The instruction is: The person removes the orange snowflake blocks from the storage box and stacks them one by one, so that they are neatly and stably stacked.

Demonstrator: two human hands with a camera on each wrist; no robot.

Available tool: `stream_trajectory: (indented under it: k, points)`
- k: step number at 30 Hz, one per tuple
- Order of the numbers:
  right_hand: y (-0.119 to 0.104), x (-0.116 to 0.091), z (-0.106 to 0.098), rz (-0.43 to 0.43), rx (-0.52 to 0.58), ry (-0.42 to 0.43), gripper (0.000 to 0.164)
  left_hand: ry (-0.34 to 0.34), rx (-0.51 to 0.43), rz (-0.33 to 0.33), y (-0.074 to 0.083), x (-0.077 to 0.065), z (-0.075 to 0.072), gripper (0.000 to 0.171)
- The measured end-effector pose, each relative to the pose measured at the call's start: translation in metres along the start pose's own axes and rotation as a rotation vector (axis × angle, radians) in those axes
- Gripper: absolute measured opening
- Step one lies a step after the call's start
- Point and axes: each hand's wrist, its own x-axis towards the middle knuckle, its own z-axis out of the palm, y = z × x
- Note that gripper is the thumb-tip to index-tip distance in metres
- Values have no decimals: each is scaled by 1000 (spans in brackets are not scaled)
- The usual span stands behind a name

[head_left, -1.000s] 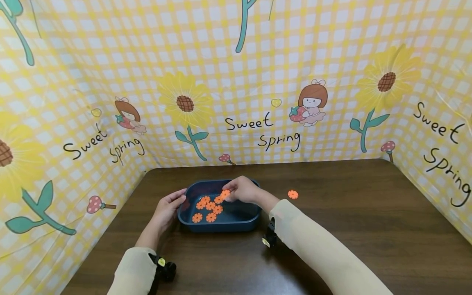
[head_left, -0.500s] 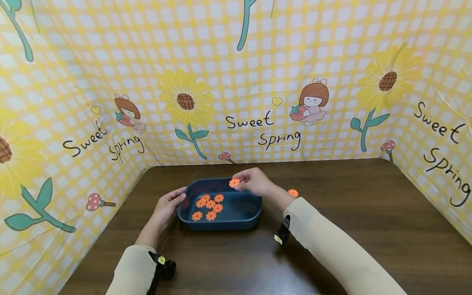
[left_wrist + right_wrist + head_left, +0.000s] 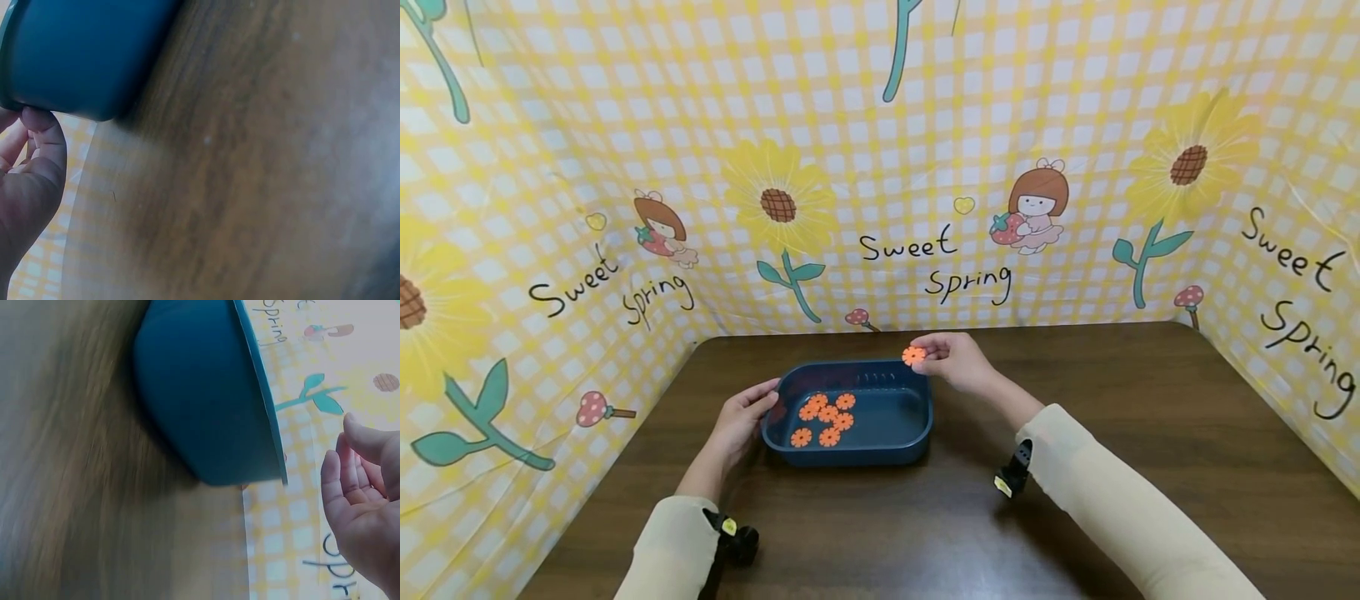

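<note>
A dark blue plastic basin (image 3: 850, 457) stands on the table with several orange flower-shaped, notched discs (image 3: 801, 437) on the left part of its floor. My left hand (image 3: 736, 423) holds the basin's left end; the left wrist view has its thumb (image 3: 39, 120) pressed against the outer wall just under the rim. Between thumb and fingers, my right hand (image 3: 962, 364) pinches one orange notched disc (image 3: 913, 356) above the basin's far right corner. In the right wrist view this hand is beside the basin wall (image 3: 200, 394), the disc hidden from that side.
The brown wooden table (image 3: 865, 533) reaches back to a yellow checked cloth (image 3: 895, 192) printed with sunflowers, which surrounds it on three sides. A black wrist camera (image 3: 1013, 471) hangs under the right sleeve, another camera (image 3: 741, 546) by the left one.
My right hand has lifted one disc out of the basin's middle and carried it right and back to the far right corner. Its forearm now covers the loose disc on the table. The left hand stays.
</note>
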Motion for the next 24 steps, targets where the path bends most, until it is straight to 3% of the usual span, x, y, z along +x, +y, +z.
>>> stream_trajectory:
  k: [10, 24]
  points:
    - [20, -19, -31, 29, -56, 76, 36, 0, 23, 10, 1, -1, 0, 52]
    - [60, -36, -68, 67, -102, 110, 37, -8, 14, 28, 0, -2, 0, 53]
